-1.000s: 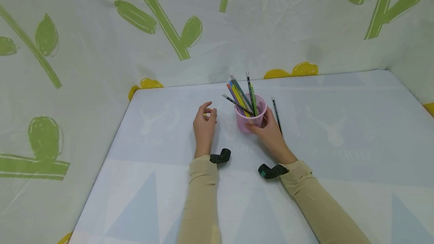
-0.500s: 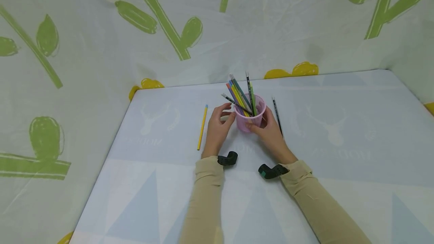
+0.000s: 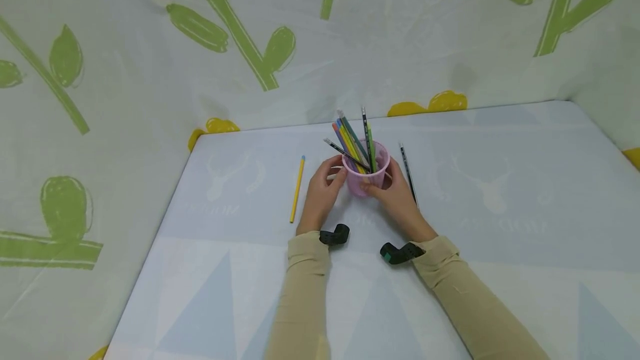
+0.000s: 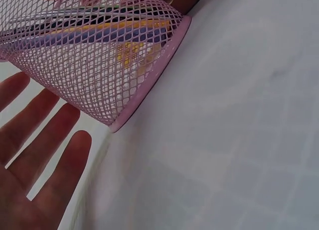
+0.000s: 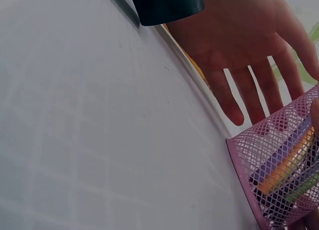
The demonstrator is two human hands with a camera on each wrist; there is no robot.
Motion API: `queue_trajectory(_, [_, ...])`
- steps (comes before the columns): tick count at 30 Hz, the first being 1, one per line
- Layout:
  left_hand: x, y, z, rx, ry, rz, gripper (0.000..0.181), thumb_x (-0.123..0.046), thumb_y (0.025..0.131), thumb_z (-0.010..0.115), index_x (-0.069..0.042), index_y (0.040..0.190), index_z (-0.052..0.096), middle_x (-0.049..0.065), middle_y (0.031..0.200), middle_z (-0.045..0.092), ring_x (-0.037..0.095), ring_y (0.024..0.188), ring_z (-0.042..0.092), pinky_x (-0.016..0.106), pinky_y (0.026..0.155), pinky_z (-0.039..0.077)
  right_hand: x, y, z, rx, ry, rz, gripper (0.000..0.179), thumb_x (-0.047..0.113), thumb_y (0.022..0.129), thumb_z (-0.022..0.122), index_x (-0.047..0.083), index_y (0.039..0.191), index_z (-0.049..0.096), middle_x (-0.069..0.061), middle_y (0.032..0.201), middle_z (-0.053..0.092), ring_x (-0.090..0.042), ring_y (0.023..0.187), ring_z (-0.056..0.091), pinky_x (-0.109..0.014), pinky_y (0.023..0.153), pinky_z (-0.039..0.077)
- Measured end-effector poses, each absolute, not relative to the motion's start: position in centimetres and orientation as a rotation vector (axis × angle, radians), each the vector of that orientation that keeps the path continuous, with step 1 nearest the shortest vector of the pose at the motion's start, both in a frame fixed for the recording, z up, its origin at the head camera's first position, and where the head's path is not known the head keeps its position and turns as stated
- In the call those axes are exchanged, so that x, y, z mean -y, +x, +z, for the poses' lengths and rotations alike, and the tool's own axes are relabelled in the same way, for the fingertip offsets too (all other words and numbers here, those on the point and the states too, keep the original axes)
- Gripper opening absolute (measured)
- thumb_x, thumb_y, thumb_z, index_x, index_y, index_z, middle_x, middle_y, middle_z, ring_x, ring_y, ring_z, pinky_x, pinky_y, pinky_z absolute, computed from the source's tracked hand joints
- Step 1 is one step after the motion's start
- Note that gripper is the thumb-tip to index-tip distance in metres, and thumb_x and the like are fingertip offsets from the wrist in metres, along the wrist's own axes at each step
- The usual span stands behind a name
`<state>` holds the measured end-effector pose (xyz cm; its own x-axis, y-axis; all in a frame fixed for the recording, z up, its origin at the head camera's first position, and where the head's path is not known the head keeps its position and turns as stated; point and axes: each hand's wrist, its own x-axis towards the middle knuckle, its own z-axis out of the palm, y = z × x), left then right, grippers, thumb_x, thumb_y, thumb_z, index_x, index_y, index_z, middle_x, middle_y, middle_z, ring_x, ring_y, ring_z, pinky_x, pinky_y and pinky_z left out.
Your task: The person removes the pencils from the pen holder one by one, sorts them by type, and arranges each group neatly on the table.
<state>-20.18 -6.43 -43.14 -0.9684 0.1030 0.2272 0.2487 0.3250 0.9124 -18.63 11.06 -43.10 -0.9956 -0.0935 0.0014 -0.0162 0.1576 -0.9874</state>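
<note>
A pink mesh pencil cup (image 3: 354,184) stands upright on the table, with several pencils (image 3: 351,143) leaning out of it. My right hand (image 3: 400,201) grips its right side, thumb across the front and fingers behind. On the left side, my left hand (image 3: 320,196) is against the cup, its thumb tip at the rim. The left wrist view shows the left fingers (image 4: 42,153) spread and fairly straight, tips right by the mesh. Through the mesh, purple, orange and green pencils (image 5: 284,165) show in the right wrist view.
A yellow pencil (image 3: 297,189) with a blue end lies on the table left of my left hand. A black patterned pencil (image 3: 408,174) lies just right of my right hand. Behind the table's far edge hangs a leaf-printed cloth (image 3: 415,43).
My left hand has moved right, from over the yellow pencil to the cup's left side, leaving that pencil on the table. My right hand has stayed on the cup.
</note>
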Motion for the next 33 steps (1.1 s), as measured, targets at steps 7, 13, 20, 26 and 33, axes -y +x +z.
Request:
queue_trajectory(7, [6.5, -19.9, -42.9, 2.486, -0.444, -1.771, 0.052, -0.049, 0.085, 0.052, -0.026, 0.131, 0.042, -0.008, 0.123, 0.046, 0.009, 0.11, 0.046, 0.03, 0.088, 0.043, -11.0, -18.9, -43.8, -2.391, -0.153, -2.021, 0.085, 0.036, 0.071, 0.074, 0.032, 0.137, 0.022, 0.004, 0.136, 0.028, -0.016, 0.119, 0.036, -0.037, 0.097, 0.035])
queue_trajectory(13, [6.3, -19.9, -42.9, 2.534, -0.43, -1.795, 0.06, -0.053, 0.082, 0.053, -0.026, 0.133, 0.037, -0.008, 0.128, 0.041, 0.009, 0.113, 0.043, 0.029, 0.09, 0.041, -10.8, -18.8, -43.8, -2.444, -0.144, -1.979, 0.088, 0.036, 0.068, 0.076, 0.03, 0.138, 0.024, -0.003, 0.133, 0.022, -0.02, 0.12, 0.033, -0.039, 0.099, 0.032])
queue_trajectory(20, [5.3, -19.8, -42.7, 2.496, -0.418, -1.914, 0.064, -0.045, 0.083, 0.055, -0.022, 0.137, 0.029, -0.005, 0.135, 0.036, 0.01, 0.119, 0.038, 0.028, 0.096, 0.036, -10.6, -18.8, -43.8, -2.572, -0.158, -1.871, 0.092, 0.04, 0.067, 0.076, 0.021, 0.14, 0.023, -0.008, 0.128, 0.023, -0.021, 0.118, 0.029, -0.041, 0.099, 0.029])
queue_trajectory(26, [4.1, -19.6, -42.1, 2.53, -0.375, -2.008, 0.081, -0.04, 0.077, 0.065, -0.021, 0.14, 0.017, -0.001, 0.138, 0.032, 0.008, 0.123, 0.031, 0.031, 0.102, 0.026, -10.7, -18.7, -43.7, -2.64, -0.206, -1.809, 0.093, 0.037, 0.068, 0.075, 0.017, 0.141, 0.02, -0.011, 0.13, 0.022, -0.023, 0.118, 0.028, -0.043, 0.099, 0.026])
queue_trajectory(33, [4.4, -19.4, -41.8, 2.527, -0.384, -2.037, 0.083, -0.049, 0.075, 0.063, -0.026, 0.139, 0.015, -0.002, 0.138, 0.03, 0.01, 0.123, 0.031, 0.034, 0.102, 0.025, -10.4, -17.5, -41.2, -2.327, -0.363, -2.002, 0.086, 0.02, 0.08, 0.066, 0.018, 0.143, 0.008, -0.008, 0.143, 0.018, -0.019, 0.127, 0.024, -0.04, 0.102, 0.025])
